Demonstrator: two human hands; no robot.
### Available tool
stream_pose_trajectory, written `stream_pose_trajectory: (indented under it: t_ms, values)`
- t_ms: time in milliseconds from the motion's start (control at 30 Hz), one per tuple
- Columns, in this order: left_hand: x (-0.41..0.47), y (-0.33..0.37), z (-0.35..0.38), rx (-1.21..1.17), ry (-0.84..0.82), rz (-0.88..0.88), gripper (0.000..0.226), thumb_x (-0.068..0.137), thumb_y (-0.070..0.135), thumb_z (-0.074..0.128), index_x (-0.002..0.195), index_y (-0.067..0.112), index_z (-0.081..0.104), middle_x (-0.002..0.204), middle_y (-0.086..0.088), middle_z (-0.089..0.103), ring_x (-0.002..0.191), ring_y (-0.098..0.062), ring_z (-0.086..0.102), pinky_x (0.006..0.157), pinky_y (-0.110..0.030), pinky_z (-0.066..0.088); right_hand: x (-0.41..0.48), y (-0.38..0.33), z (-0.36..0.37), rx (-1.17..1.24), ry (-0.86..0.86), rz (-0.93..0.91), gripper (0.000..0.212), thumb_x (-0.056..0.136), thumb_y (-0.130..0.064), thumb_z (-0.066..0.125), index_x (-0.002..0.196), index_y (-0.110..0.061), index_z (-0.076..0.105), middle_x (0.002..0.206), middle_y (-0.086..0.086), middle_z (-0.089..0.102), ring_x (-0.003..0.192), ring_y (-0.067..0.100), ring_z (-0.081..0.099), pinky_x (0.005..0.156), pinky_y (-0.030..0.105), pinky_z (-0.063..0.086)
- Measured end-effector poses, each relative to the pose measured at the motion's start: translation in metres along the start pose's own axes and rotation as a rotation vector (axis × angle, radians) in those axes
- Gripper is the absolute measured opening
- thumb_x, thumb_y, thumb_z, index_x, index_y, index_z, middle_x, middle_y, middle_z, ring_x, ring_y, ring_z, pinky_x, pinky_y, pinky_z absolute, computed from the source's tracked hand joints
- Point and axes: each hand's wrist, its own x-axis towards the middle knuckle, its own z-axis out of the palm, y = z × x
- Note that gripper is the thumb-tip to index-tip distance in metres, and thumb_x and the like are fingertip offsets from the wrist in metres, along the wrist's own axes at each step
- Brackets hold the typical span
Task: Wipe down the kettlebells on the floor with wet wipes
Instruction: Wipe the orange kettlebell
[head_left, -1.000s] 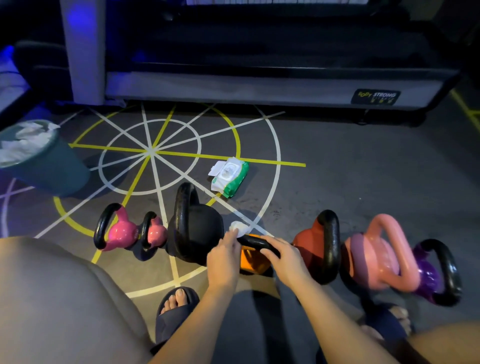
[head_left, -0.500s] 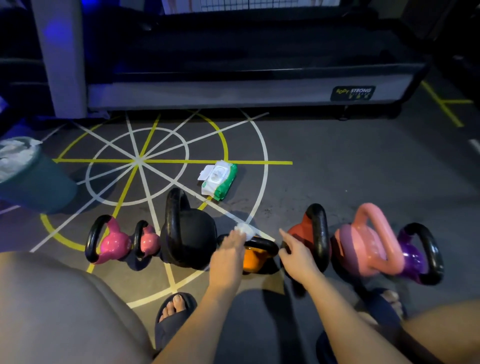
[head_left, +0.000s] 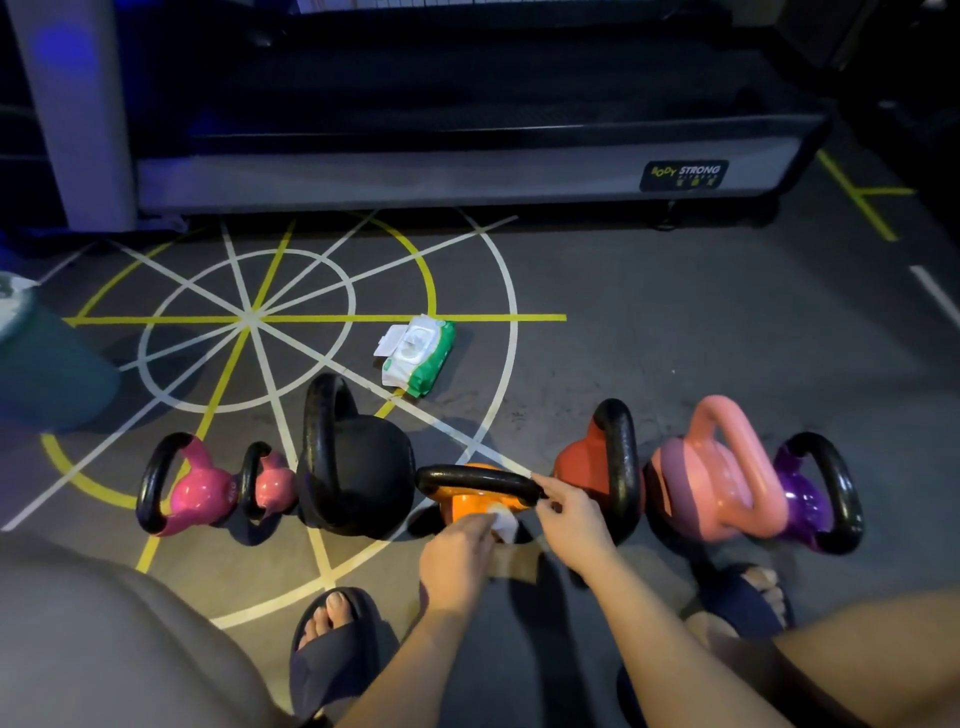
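Note:
Several kettlebells stand in a row on the floor. In the middle is a small orange kettlebell (head_left: 470, 506) with a black handle. My left hand (head_left: 457, 558) presses a white wet wipe (head_left: 503, 525) against its near side. My right hand (head_left: 574, 519) grips the right end of its handle. To its left stand a big black kettlebell (head_left: 358, 467) and two pink kettlebells (head_left: 200, 491). To its right are a red kettlebell (head_left: 579, 462), a salmon-pink kettlebell (head_left: 711, 483) and a purple kettlebell (head_left: 802, 491).
A green and white pack of wet wipes (head_left: 418, 353) lies open on the floor behind the row. A teal bin (head_left: 47, 364) with used wipes stands at the left. A treadmill base (head_left: 415, 171) runs across the back. My feet in dark slippers (head_left: 332, 654) are close to the kettlebells.
My left hand has brought the wipe from the top of the handle down to the orange body's near side. My right hand briefly let go of the handle and now grips its right end.

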Motion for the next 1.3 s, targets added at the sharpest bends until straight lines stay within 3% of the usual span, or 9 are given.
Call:
stream_pose_trajectory:
  t_ms: [167,367,667,767,867,1033,1100,1167,1300]
  values:
    - [0.008,0.012,0.003,-0.120,0.093,-0.219,0.029,0.093,0.009,0.069,0.120,0.018,0.074,0.118,-0.001,0.074,0.109,-0.019,0.070,0.094,-0.024,0.045,-0.007,-0.005,-0.001,0.056,0.076,0.008,0.034,0.101,-0.019,0.051,0.130,-0.030,0.065,0.109,-0.005,0.070,0.079,-0.003,0.056,0.081,0.014,0.041]
    - [0.019,0.003,0.033,0.108,-0.034,0.093,0.035,0.087,0.011,0.072,0.120,0.025,0.072,0.130,0.003,0.068,0.131,-0.015,0.057,0.115,-0.051,0.040,-0.007,-0.003,-0.005,0.035,0.017,0.023,0.041,0.099,-0.023,0.052,0.134,-0.041,0.058,0.108,-0.005,0.072,0.078,0.002,0.061,0.073,0.014,0.046]
    - [0.045,-0.012,0.034,0.315,-0.253,0.175,0.026,0.099,0.022,0.055,0.121,0.019,0.069,0.122,-0.009,0.070,0.122,-0.029,0.059,0.112,-0.042,0.037,0.002,-0.005,-0.007,0.076,0.016,0.053,0.043,0.096,-0.017,0.050,0.131,-0.036,0.064,0.081,-0.016,0.066,0.064,-0.006,0.055,0.070,0.012,0.040]
    - [0.028,0.010,0.044,-0.022,-0.106,-0.098,0.024,0.098,0.018,0.053,0.109,0.027,0.071,0.111,0.000,0.072,0.110,-0.011,0.061,0.101,-0.023,0.044,0.002,-0.005,-0.008,0.059,-0.020,0.049,0.043,0.096,-0.019,0.048,0.133,-0.039,0.062,0.104,-0.009,0.071,0.072,-0.001,0.058,0.071,0.016,0.043]
    - [0.018,0.041,0.043,-0.369,-0.016,-0.423,0.020,0.097,0.031,0.046,0.084,0.030,0.060,0.078,0.003,0.068,0.077,-0.015,0.067,0.074,-0.040,0.056,0.001,-0.005,-0.008,0.050,-0.042,0.050,0.045,0.097,-0.020,0.048,0.136,-0.041,0.057,0.115,-0.005,0.069,0.083,0.002,0.062,0.076,0.017,0.048]
    - [0.021,0.036,0.041,-0.661,0.046,-0.464,0.015,0.093,0.013,0.061,0.083,0.017,0.071,0.080,0.002,0.073,0.083,-0.016,0.070,0.078,-0.041,0.055,-0.003,-0.005,-0.006,0.056,-0.059,0.069,0.048,0.098,-0.019,0.048,0.140,-0.042,0.052,0.101,-0.005,0.069,0.069,0.003,0.058,0.058,0.014,0.040]
    - [0.019,0.029,0.042,-0.479,-0.015,-0.331,0.015,0.095,0.014,0.060,0.089,0.021,0.072,0.086,0.002,0.072,0.085,-0.013,0.066,0.077,-0.037,0.053,-0.004,-0.005,-0.007,0.047,-0.068,0.060,0.050,0.099,-0.019,0.047,0.142,-0.043,0.050,0.107,-0.003,0.068,0.066,0.002,0.053,0.059,0.014,0.039]
    - [0.022,0.014,0.045,-0.135,-0.007,-0.123,0.022,0.091,0.015,0.065,0.106,0.028,0.073,0.106,0.005,0.072,0.107,-0.013,0.062,0.097,-0.027,0.046,-0.005,-0.003,-0.005,0.038,-0.096,0.053,0.051,0.099,-0.020,0.048,0.144,-0.044,0.046,0.120,-0.002,0.066,0.073,0.003,0.055,0.067,0.016,0.043]
    - [0.042,0.002,0.035,0.347,-0.223,0.102,0.042,0.087,0.011,0.066,0.125,0.028,0.065,0.122,0.004,0.069,0.128,-0.023,0.057,0.118,-0.049,0.024,-0.005,0.000,-0.007,-0.003,-0.149,0.038,0.058,0.099,-0.020,0.049,0.149,-0.047,0.036,0.143,0.001,0.055,0.103,0.007,0.057,0.088,0.017,0.043]
